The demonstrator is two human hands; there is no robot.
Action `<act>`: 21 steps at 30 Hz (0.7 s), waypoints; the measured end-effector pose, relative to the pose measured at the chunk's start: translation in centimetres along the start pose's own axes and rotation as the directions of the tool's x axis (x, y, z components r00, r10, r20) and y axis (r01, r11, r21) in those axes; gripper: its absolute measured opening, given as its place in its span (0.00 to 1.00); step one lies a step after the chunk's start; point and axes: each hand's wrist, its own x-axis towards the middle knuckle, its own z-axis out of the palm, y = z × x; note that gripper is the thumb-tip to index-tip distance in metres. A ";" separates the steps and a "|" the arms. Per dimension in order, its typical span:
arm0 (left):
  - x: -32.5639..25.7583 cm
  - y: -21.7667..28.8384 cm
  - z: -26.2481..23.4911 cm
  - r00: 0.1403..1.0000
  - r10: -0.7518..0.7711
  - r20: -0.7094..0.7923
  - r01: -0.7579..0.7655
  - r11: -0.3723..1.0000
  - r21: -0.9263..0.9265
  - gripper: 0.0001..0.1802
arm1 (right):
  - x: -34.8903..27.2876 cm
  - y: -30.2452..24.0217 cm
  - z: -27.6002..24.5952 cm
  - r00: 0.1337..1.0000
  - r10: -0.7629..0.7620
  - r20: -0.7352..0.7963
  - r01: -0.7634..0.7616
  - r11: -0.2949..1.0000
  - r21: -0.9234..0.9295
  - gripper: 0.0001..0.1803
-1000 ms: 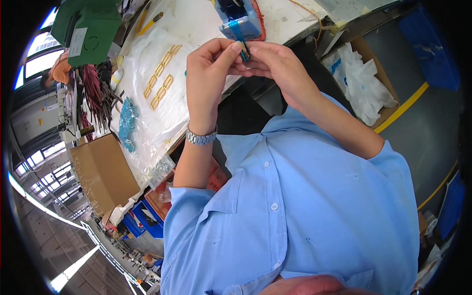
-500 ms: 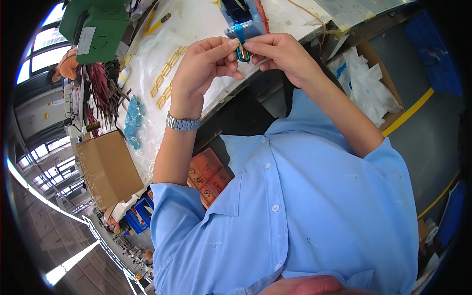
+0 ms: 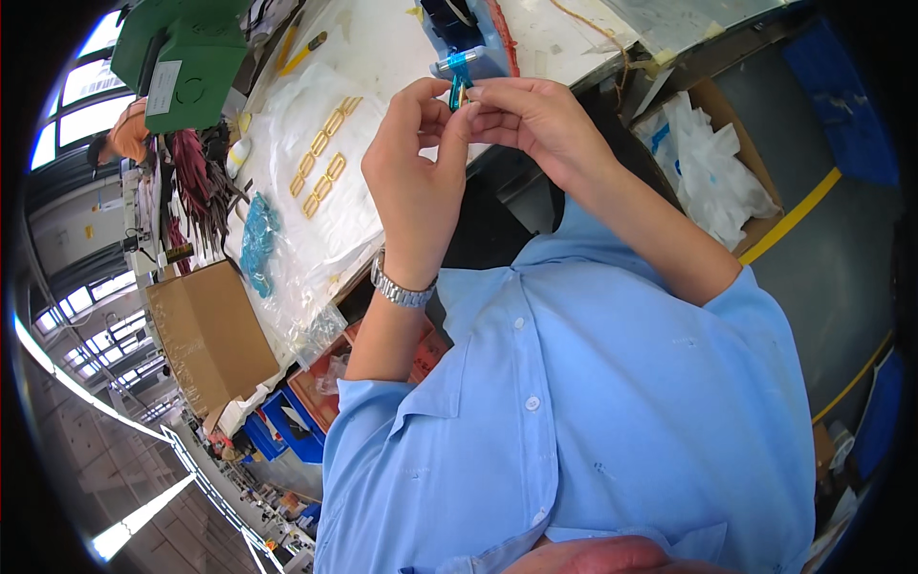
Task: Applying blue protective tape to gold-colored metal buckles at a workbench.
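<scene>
At the table's near edge my hands meet just below a light-blue tape dispenser (image 3: pixel 490 59). A strip of shiny blue film (image 3: pixel 457 80) runs from the dispenser's front roller down to my fingers. A small gold piece (image 3: pixel 463 97), partly covered by the film, shows between them; its full shape is hidden. My left hand (image 3: pixel 416 172) is closed, its thumb and fingers pinching at the piece's lower end. My right hand (image 3: pixel 547 126) is closed too, its fingertips pinching the piece from the right side.
Gold oblong rings (image 3: pixel 325 143) lie in two rows on white plastic sheeting, left of my hands. Beyond are a blue packet (image 3: pixel 258 244), a cardboard box (image 3: pixel 210 330), a green machine (image 3: pixel 186 67) and a yellow-handled tool (image 3: pixel 304 53). A carton of white bags (image 3: pixel 712 172) stands at right.
My left hand has turned and shifted right, its wrist and forearm swinging towards my body. The film and gold piece have moved slightly up and left and are now more covered by fingers.
</scene>
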 end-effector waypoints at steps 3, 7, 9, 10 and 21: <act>-0.6 -1.6 1.2 0.986 0.131 -0.103 -0.126 0.991 0.054 0.06 | -0.3 0.1 0.5 0.999 0.035 0.017 -0.036 0.997 0.072 0.12; 0.1 -2.4 1.6 0.960 0.256 -0.113 -0.239 0.961 0.142 0.04 | 0.1 0.5 0.4 0.989 0.136 -0.049 -0.123 0.969 0.215 0.11; 0.5 -2.3 1.6 0.960 0.269 -0.078 -0.253 0.953 0.169 0.03 | 0.2 0.6 0.5 0.983 0.169 -0.070 -0.146 0.957 0.252 0.11; 0.7 -2.3 1.7 0.962 0.260 -0.081 -0.244 0.956 0.164 0.03 | 0.1 0.5 0.8 0.979 0.177 -0.104 -0.147 0.958 0.247 0.11; 0.7 -1.7 2.1 0.967 0.237 -0.089 -0.209 0.945 0.250 0.02 | 0.1 1.0 0.7 0.974 0.174 -0.142 -0.136 0.960 0.245 0.12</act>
